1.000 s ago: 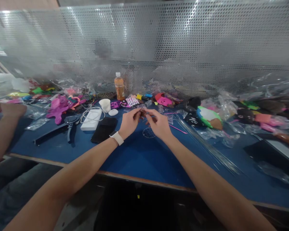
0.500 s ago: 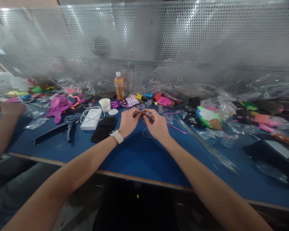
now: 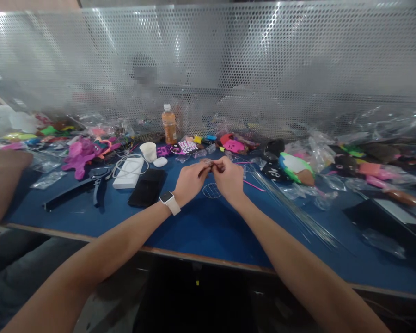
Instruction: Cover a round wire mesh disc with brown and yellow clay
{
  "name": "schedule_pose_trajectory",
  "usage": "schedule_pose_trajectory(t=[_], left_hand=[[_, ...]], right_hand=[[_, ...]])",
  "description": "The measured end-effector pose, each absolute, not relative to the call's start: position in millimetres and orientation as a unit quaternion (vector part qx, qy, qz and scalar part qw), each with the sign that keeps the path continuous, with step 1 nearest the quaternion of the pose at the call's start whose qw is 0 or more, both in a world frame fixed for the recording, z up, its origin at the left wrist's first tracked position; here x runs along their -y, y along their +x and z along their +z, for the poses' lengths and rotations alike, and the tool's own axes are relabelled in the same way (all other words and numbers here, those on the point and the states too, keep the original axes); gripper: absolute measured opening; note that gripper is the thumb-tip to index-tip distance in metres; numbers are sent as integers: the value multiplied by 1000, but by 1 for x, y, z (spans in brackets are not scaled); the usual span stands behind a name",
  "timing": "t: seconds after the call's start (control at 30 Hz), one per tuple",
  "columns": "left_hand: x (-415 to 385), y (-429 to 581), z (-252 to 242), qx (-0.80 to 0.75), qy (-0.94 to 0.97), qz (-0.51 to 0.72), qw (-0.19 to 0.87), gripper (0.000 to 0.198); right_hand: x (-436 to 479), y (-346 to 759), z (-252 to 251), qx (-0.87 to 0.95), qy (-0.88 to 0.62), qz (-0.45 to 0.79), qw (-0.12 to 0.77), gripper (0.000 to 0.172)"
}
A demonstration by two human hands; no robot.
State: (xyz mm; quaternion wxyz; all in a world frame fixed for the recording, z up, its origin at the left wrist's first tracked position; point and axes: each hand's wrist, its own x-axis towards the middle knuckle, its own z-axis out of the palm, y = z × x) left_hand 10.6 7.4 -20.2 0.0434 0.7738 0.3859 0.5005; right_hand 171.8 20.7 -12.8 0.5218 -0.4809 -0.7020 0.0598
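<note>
Through the head camera, my left hand point(image 3: 190, 180) and right hand point(image 3: 229, 178) met fingertip to fingertip over the blue table point(image 3: 194, 222). Both pinched a small piece point(image 3: 211, 164), too tiny to identify, which I seemed to be working. Any further move called for a steady pinch. My forearms stretched forward, wrists lifted.
</note>
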Motion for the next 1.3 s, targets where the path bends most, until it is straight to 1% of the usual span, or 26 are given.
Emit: schedule_pose_trajectory(t=[0.2,0.37,0.53,0.77,0.93,1.1,1.3], left_hand=[[-9,13,-23,-385,775,501,18,22],[-10,7,-16,-398,764,508,21,12],[-16,-1,-12,-424,750,507,21,8],[-21,-5,-14,-448,750,486,-3,14],[-17,-4,-12,-439,785,434,-42,1],[-14,-2,-11,-454,809,362,-89,18],[-14,-4,-13,-461,827,295,-131,22]], right_hand=[[-26,174,-14,677,-470,69,562,5],[-25,171,-20,685,-431,95,579,5],[-19,164,-20,705,-399,104,577,6],[-12,158,-19,735,-383,59,557,13],[-16,163,-18,740,-383,34,551,10],[-21,169,-19,752,-389,18,532,9],[-19,168,-18,767,-386,14,512,9]])
